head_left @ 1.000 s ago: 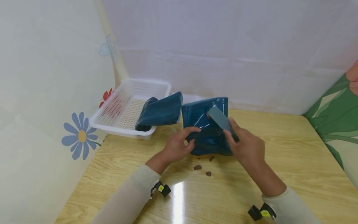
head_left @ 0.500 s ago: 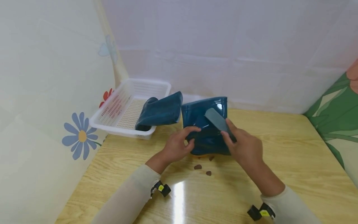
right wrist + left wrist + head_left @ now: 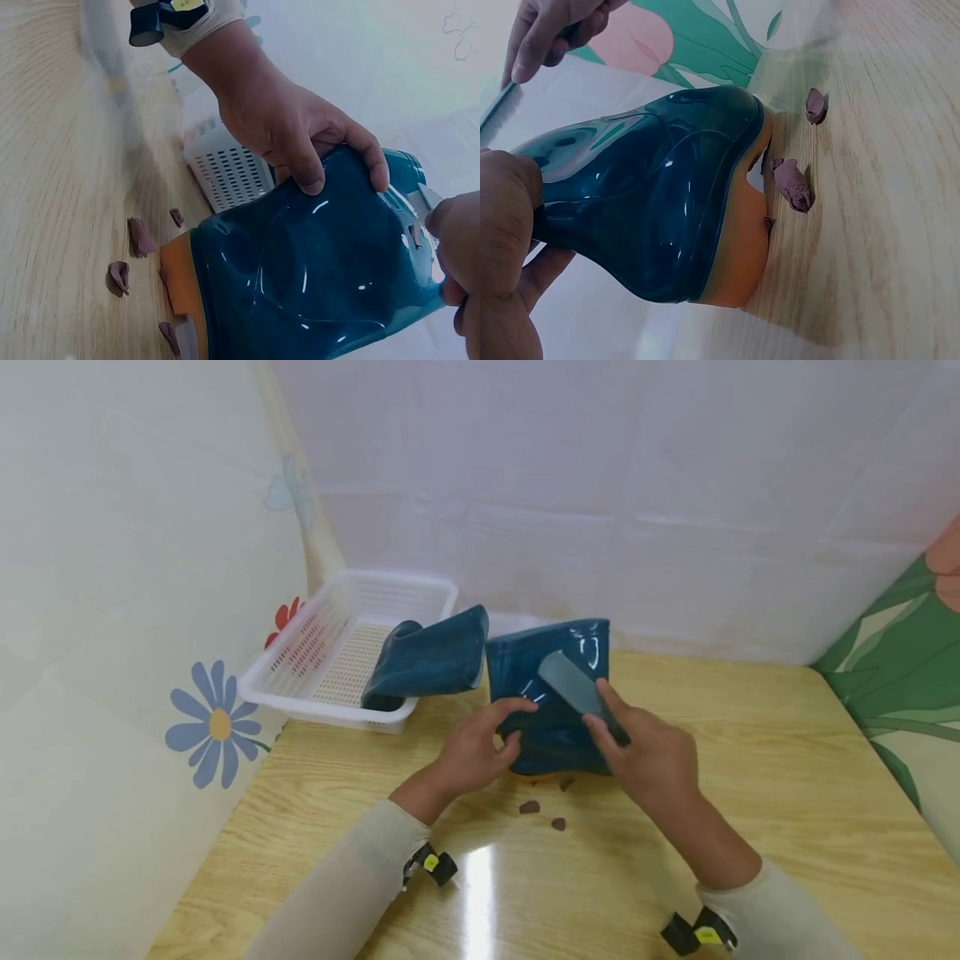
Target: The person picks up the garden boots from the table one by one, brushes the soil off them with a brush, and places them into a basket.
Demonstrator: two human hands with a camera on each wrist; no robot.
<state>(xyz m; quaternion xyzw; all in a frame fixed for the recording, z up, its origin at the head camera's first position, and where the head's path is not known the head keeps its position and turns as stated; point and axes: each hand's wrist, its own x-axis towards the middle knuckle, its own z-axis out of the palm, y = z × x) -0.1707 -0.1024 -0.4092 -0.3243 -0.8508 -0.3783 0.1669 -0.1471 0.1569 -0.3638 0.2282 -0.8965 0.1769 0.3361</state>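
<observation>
A glossy dark teal rain boot [image 3: 513, 664] with an orange sole [image 3: 739, 247] stands on the table. My left hand [image 3: 472, 750] grips its shaft, thumb on one side and fingers on the other. In my right hand [image 3: 656, 756] is a flat grey-blue scraper [image 3: 567, 679], pinched at its dark handle end. The scraper's blade lies close against the upper shaft; the right wrist view shows a small brown bit [image 3: 415, 234] stuck beside it. Several brown clay-like lumps [image 3: 791, 184] lie on the table by the sole.
A white perforated basket [image 3: 281, 702] stands at the back left. A second teal rain boot [image 3: 431, 653] lies in it, its shaft jutting over the rim toward the first boot. The wooden table [image 3: 787, 760] extends to the right, with draped cloth [image 3: 562, 518] behind.
My right hand and the scraper have shifted left and slightly down along the boot's shaft. The brown bit seen at the blade's tip a second ago is out of sight in the head view.
</observation>
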